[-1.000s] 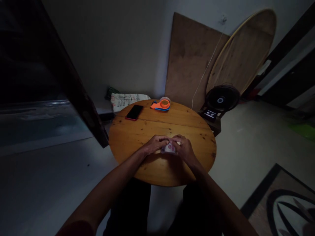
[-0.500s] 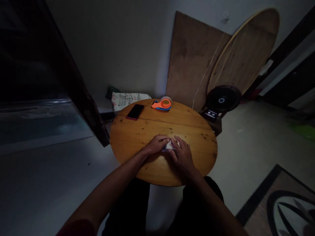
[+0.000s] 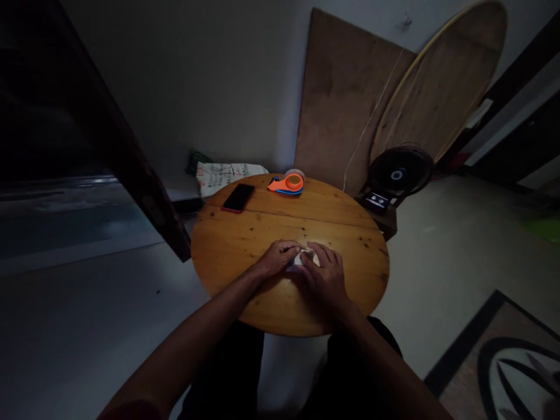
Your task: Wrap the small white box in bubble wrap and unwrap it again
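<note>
A small pale folded piece of paper (image 3: 303, 258) lies near the middle of a round wooden table (image 3: 245, 245). My left hand (image 3: 279, 258) is curled with its fingertips pinching the paper's left edge. My right hand (image 3: 326, 274) lies over the paper's right side with the fingers stretched flat, pressing it down onto the wood. Most of the paper is hidden under both hands.
At the table's far edge lie a dark phone in a red case (image 3: 238, 197) and an orange tape dispenser (image 3: 287, 185). A fan (image 3: 400, 174) and leaning wooden boards (image 3: 345, 99) stand behind. A dark beam (image 3: 131, 169) slants at left; a rug (image 3: 503, 356) at right.
My right hand has slid forward over the paper and flattened on it. The paper shows less than before. The view has shifted slightly.
</note>
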`<state>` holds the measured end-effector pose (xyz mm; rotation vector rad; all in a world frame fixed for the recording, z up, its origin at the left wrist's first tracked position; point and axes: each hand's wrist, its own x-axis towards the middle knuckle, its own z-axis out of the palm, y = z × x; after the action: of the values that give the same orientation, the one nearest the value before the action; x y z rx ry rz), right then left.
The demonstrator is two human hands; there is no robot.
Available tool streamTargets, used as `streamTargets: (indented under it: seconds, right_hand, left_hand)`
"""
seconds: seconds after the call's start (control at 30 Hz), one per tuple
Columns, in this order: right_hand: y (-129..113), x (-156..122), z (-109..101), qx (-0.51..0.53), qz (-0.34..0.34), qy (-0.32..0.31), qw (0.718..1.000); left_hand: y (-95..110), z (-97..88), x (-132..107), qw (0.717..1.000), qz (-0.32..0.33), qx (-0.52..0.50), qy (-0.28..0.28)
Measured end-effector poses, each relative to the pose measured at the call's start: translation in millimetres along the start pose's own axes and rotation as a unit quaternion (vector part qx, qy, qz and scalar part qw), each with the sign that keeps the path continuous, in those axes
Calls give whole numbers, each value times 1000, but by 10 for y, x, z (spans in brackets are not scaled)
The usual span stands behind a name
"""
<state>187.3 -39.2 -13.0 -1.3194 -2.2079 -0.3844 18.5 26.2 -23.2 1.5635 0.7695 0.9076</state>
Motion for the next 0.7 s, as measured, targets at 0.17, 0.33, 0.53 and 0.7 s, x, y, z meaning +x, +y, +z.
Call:
streamTargets:
  seconds: [0.17, 0.33, 0.53, 0.7]
  right_hand:
    - [-14, 1, 38, 16, -2, 32, 999]
    - [-22, -4, 86, 28, -15, 92, 995]
    - [-16, -11, 89, 51, 0, 98, 994]
    - [-28, -25, 88, 52, 8, 91, 994]
  left_hand:
    - [23, 9, 8, 1000, -11, -5, 3]
    - [61, 19, 8, 1000, -2, 21, 14]
    - [19, 32, 11, 999, -3, 22, 26]
    - [26, 50, -15, 1000, -4, 8, 19]
